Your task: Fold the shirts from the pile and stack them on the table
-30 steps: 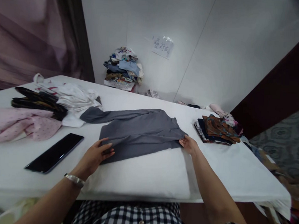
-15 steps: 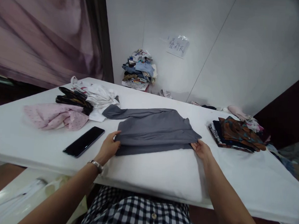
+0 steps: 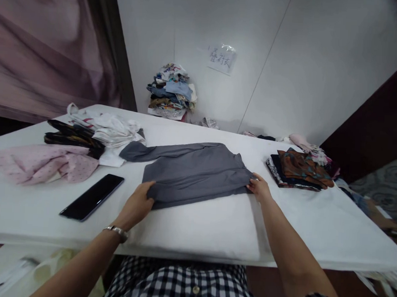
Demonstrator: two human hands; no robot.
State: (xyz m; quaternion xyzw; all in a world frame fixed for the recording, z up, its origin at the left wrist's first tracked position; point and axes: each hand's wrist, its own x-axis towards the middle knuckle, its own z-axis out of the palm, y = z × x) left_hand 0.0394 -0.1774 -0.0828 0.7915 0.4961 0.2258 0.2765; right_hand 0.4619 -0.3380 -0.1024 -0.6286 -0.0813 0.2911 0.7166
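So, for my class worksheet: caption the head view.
Left hand and right hand hold opposite ends of a grey garment on a white table, a phone at left.

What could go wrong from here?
Snag: the gray garment has its far sleeve right by the white clothes; a pull might disturb them.
Creases: wrinkles run along it between the left hand and right hand and could get pressed in.
Bump: the phone lies near the left forearm, which might nudge it.

L hand (image 3: 138,205), R hand (image 3: 259,188) gripping, apart
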